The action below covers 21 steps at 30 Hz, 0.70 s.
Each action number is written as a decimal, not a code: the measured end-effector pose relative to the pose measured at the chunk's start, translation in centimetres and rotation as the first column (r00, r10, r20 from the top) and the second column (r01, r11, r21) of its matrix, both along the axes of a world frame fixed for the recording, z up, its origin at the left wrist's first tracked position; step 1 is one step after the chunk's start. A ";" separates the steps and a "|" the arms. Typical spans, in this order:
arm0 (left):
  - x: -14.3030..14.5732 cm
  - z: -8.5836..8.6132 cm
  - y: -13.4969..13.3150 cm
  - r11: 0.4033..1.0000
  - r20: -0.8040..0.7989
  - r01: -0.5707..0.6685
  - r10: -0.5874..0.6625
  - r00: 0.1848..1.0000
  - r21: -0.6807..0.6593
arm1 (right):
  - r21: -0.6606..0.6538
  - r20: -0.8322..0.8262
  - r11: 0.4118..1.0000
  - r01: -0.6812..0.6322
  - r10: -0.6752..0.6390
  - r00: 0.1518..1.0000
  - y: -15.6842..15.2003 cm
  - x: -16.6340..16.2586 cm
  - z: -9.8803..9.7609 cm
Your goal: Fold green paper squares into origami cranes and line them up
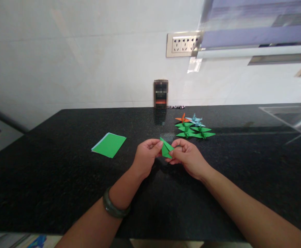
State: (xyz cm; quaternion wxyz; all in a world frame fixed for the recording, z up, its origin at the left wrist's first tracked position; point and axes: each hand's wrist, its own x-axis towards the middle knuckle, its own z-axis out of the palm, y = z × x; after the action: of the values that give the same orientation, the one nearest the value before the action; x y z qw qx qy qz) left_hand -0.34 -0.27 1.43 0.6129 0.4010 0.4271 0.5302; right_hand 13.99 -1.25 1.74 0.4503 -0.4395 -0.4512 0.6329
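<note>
A small piece of folded green origami paper (167,148) is held up between my two hands, just above the dark counter. My left hand (147,155) pinches its left edge between thumb and fingers. On the other side, my right hand (188,155) grips the right corner, thumb on top and fingers curled behind. Crease lines and a pointed upper tip show on the paper; its underside is hidden. Beyond my right hand sit several folded paper cranes: green ones (202,132), an orange one (183,119) and light blue ones (195,119).
A stack of square paper (110,145), green on top, lies to the left on the black speckled counter (62,179). Against the wall leans a phone-like dark object (161,94) with a beaded strap (176,107). A socket panel (182,44) is on the wall. A glass-like panel (292,119) lies at right.
</note>
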 end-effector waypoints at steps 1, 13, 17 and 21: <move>0.0 0.1 -0.1 0.999 -0.001 0.035 -0.035 0.999 -0.010 | 0.002 0.012 1.000 0.002 -0.002 1.000 0.0 0.0 -0.1; 0.4 -0.2 -0.4 0.976 -0.113 0.186 -0.173 0.979 0.116 | 0.401 0.454 0.909 0.115 -0.307 0.837 0.2 0.4 -0.9; 0.6 -0.1 -0.5 0.975 -0.089 0.181 -0.170 0.981 0.128 | 0.336 0.385 0.935 0.118 -0.250 0.889 0.2 0.3 -0.5; 0.2 0.1 -0.3 0.981 -0.151 0.173 -0.158 0.976 0.088 | 0.282 0.280 0.957 0.073 -0.155 0.947 0.2 0.2 -0.2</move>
State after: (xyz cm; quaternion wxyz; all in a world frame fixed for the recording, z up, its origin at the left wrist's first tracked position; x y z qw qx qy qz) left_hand -0.17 -0.61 1.54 0.6018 0.5025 0.4079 0.4679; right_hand 14.21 -1.09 1.57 0.4682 -0.4910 -0.5689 0.4649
